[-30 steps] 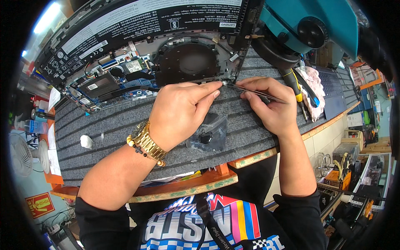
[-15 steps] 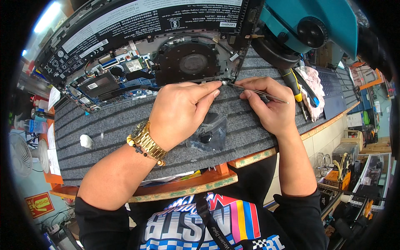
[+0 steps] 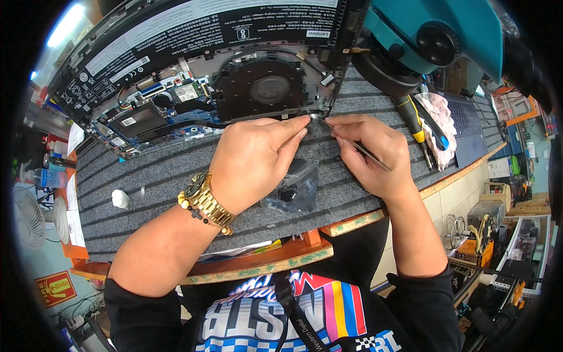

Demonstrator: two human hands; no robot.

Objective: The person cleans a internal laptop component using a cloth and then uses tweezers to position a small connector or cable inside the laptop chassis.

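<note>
An opened laptop (image 3: 262,88) lies along the back of the grey ribbed mat (image 3: 146,176), its circuit board, fan and black battery exposed. My left hand (image 3: 252,158) is closed, index finger and thumb close together at the laptop's lower right edge, around a small pale bit (image 3: 314,118) too small to name. My right hand (image 3: 378,152) is closed on metal tweezers (image 3: 368,154), their tip at my left fingertips by that bit. Below my hands lies a clear bag (image 3: 290,185) with a dark piece inside.
A teal device (image 3: 404,29) on a black base stands back right, beside a yellow-and-black tool (image 3: 410,117), pink cloth (image 3: 446,123) and dark keyboard (image 3: 469,129). A white wad (image 3: 120,198) lies at left. The wooden bench edge (image 3: 258,264) runs nearest me.
My right hand has moved slightly left and down, and the tweezers slant more steeply, their back end lower. My left hand has barely moved.
</note>
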